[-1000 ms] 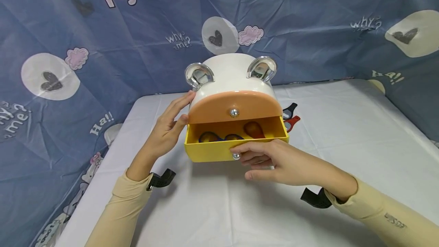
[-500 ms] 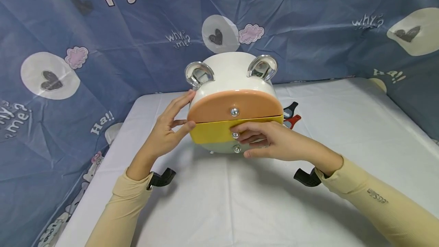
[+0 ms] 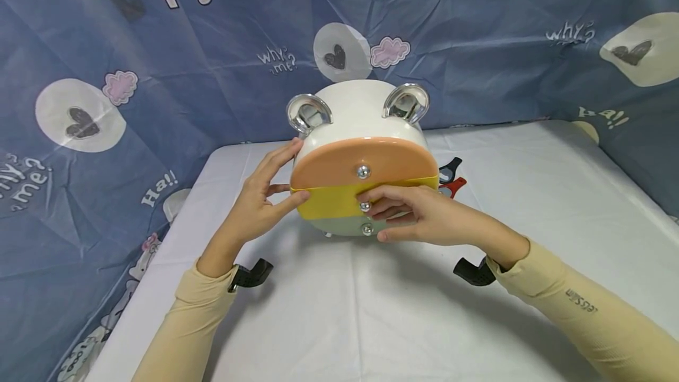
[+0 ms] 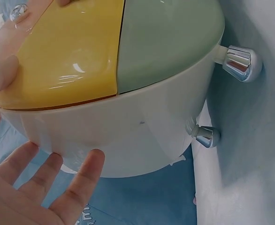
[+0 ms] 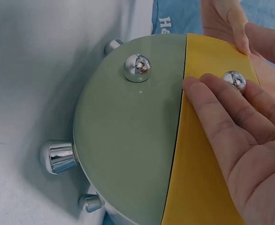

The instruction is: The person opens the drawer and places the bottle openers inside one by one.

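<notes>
Yellow drawer (image 3: pixel 329 202) sits flush under your flat, straight-fingered right hand (image 3: pixel 419 217), while your left hand (image 3: pixel 260 199) rests open against the white cabinet (image 3: pixel 355 111) mid-tabletop.

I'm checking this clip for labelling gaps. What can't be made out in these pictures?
- What the shut yellow drawer holds: every view, hidden by its front.
- Red and black objects: head view, mostly behind the white round cabinet.
- Right hand's palm side: head view, turned away.
</notes>
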`<control>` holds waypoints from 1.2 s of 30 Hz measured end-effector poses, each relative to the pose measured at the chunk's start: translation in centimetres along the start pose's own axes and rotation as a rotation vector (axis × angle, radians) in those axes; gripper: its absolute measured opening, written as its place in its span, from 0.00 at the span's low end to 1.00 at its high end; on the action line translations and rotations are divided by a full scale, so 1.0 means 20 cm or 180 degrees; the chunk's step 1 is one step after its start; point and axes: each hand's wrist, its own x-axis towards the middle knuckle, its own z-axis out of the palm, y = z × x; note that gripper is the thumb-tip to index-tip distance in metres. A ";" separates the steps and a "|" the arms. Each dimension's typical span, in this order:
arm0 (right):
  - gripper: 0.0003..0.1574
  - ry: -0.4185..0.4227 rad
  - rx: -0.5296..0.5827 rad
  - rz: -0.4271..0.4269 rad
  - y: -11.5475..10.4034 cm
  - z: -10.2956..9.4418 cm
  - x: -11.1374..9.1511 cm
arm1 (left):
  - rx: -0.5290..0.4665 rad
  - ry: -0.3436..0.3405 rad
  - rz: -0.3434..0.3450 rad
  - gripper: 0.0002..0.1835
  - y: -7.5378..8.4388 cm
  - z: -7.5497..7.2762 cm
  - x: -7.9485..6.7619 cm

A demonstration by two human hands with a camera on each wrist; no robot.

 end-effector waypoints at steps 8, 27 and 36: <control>0.38 -0.0003 -0.0133 -0.0088 0.03 0.03 -0.03 | 0.0018 0.0052 0.0117 0.44 -0.01 0.00 0.00; 0.33 -0.0348 -0.0092 0.0056 0.19 0.10 -0.02 | 0.0095 0.0039 0.0180 0.44 -0.03 0.00 0.00; 0.36 -0.0322 -0.0038 0.0152 0.23 0.11 -0.01 | 0.0135 0.0054 0.0188 0.44 -0.02 0.00 0.00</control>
